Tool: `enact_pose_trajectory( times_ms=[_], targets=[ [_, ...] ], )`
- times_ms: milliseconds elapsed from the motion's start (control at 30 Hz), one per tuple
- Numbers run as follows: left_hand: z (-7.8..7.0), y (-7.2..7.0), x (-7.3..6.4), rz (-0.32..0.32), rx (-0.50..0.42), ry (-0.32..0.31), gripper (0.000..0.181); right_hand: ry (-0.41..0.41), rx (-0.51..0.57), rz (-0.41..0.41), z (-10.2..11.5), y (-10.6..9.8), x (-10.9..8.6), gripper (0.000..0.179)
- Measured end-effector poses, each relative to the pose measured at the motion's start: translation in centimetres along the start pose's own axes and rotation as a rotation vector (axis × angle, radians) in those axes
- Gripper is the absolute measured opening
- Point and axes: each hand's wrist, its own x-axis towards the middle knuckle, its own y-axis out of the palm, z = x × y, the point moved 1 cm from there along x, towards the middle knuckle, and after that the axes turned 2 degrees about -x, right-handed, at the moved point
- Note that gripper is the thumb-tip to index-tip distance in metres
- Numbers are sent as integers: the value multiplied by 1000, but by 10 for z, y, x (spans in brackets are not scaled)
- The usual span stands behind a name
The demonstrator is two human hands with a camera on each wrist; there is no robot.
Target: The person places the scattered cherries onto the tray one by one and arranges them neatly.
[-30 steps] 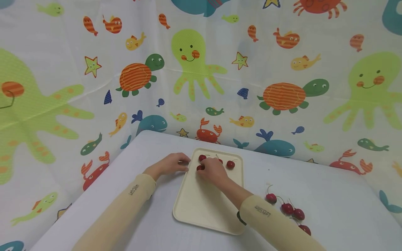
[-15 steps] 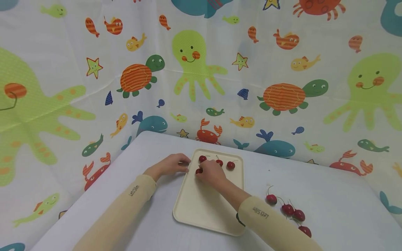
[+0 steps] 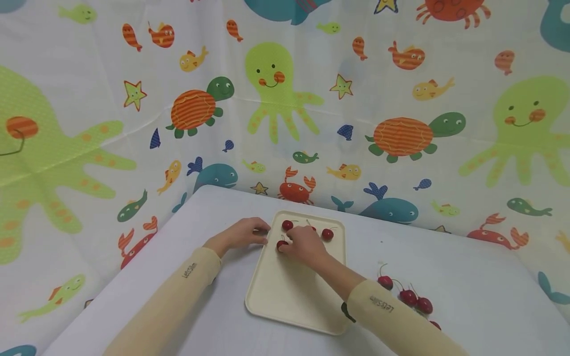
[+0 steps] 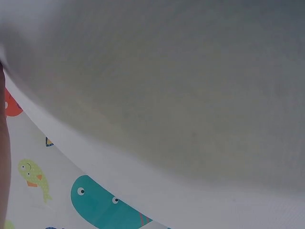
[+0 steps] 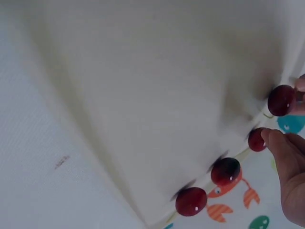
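Note:
A shallow cream tray (image 3: 296,301) lies on the white table. My right hand (image 3: 307,244) reaches over its far half, thumb and index finger spread apart. The thumb touches a dark red cherry (image 3: 281,245) whose stem points up; in the right wrist view this cherry (image 5: 281,101) sits beside the thumb. Farther back on the tray are the far-left cherry (image 3: 287,225), a middle cherry (image 5: 225,171) partly hidden by my hand in the head view, and the right cherry (image 3: 327,234). My left hand (image 3: 242,232) rests with loosely bent fingers at the tray's left rim.
Several more cherries (image 3: 408,297) with stems lie on the table (image 3: 445,262) right of the tray, one partly behind my right sleeve (image 3: 392,316). A cloth (image 3: 307,123) printed with sea animals hangs behind and left of the table.
The cherry at my right hand has shifted slightly nearer on the tray. My right index finger has moved away from it, leaving its stem showing. My left hand has stayed in place.

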Motion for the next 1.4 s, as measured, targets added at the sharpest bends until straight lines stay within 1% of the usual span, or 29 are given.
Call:
enact_pose_trajectory(
  times_ms=[100, 200, 300, 467, 500, 700, 900, 1000, 1200, 1400],
  targets=[
    [0, 0, -1, -1, -4, 5, 38, -8, 10, -10, -4, -7, -5, 19],
    [0, 1, -2, 0, -6, -3, 39, -27, 15, -49, -11, -14, -13, 20],
    [-1, 1, -3, 0, -7, -7, 39, -21, 45, -81, -19, -21, -23, 23],
    [-1, 1, -3, -2, -4, -13, 39, 65, 116, -97, -40, -35, -44, 30],
    [-1, 1, -3, -1, -4, -14, 39, 85, 126, -102, -45, -38, -49, 33],
    [-2, 0, -4, 6, -4, -23, 40, 158, 97, -122, -76, -50, -77, 39],
    [-1, 0, -5, 9, -1, -20, 41, 263, 72, -100, -100, -59, -105, 46],
    [-2, 0, -4, 5, 0, -25, 41, 310, 66, -95, -110, -63, -113, 50],
    [-2, 0, -5, 4, 4, -30, 41, 339, 57, -92, -126, -68, -127, 56],
    [-1, 1, -4, 3, 6, -30, 42, 360, 68, -63, -135, -70, -138, 57]
  ],
)
